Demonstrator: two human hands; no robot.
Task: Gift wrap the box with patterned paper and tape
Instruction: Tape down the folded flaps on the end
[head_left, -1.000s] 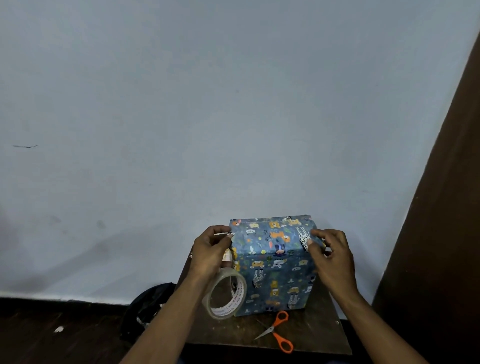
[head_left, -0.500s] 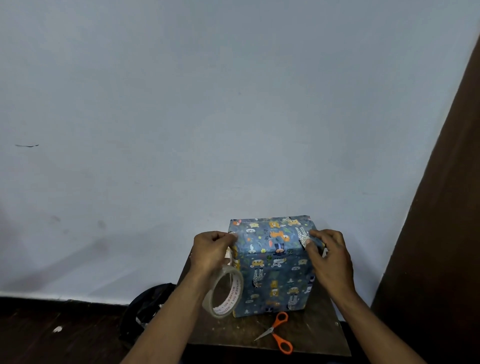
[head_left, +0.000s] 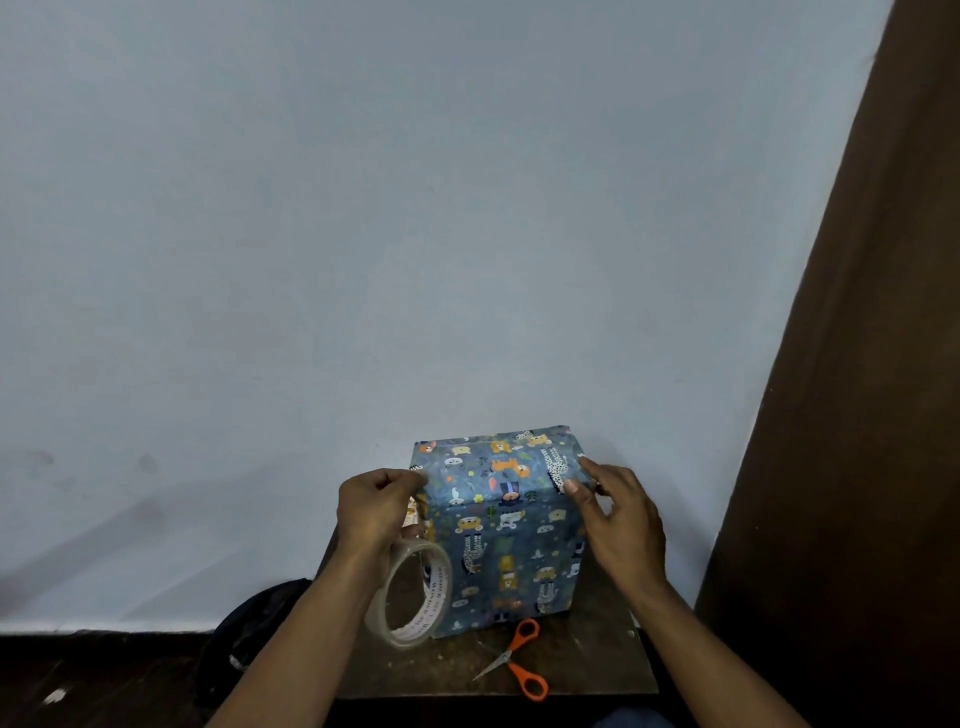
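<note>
The left hand (head_left: 376, 506) is curling closed against the upper left corner of the box (head_left: 501, 530), its fingers bunching at the paper edge there; whether they are pinching the paper or only pressing it cannot be told. A roll of clear tape (head_left: 410, 592) is hanging around that hand's wrist like a bracelet, printed lettering showing on its inner core, and it is leaning against the box's left face. The right hand (head_left: 618, 525) is spreading loosely over the upper right corner of the box, its thumb (head_left: 574, 488) pressing down on the top front edge and its fingers reaching onto the right side, holding nothing apart from the box itself.

The box is standing upright on the small dark counter (head_left: 597, 660), fully covered in blue patterned paper (head_left: 511, 467) printed with small animals, its back close to the pale wall (head_left: 415, 234). Orange-handled scissors (head_left: 517, 662) are lying on the counter just in front of the box, blades pointing left. A dark bag (head_left: 254, 623) is sitting on the floor to the left of the counter, and a brown panel (head_left: 857, 415) is rising on the right.
</note>
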